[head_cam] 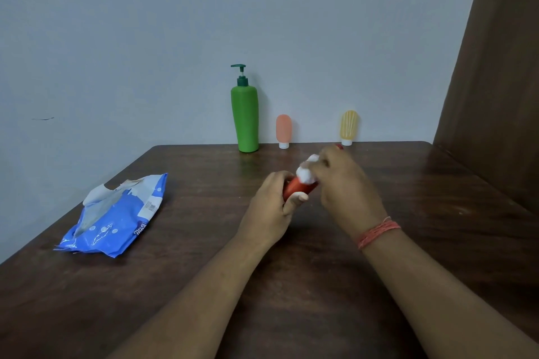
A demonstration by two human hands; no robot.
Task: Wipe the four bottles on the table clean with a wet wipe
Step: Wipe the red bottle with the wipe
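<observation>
Left hand: I see it wrapped round the lower end of the red bottle, fingers curled over the top, thumb tip showing underneath.
Right hand: bunched round the white wet wipe, pressing it against the bottle's upper part; fingers curled, a red thread band at the wrist.
Red bottle: held off the table, tilted, bridging both hands; only a short red stretch shows between them, plus a small red tip past the right knuckles. I cannot tell how much lies under the right hand.
Wipe: crumpled, sitting on the bottle just beyond the left fingers.
Green pump bottle: upright at the table's far edge, against the wall.
Pink bottle: standing cap-down just right of the green one.
Yellow bottle: cap-down further right, beyond the right hand.
Wipe pack: blue, flap torn open, lying flat well left of the hands.
</observation>
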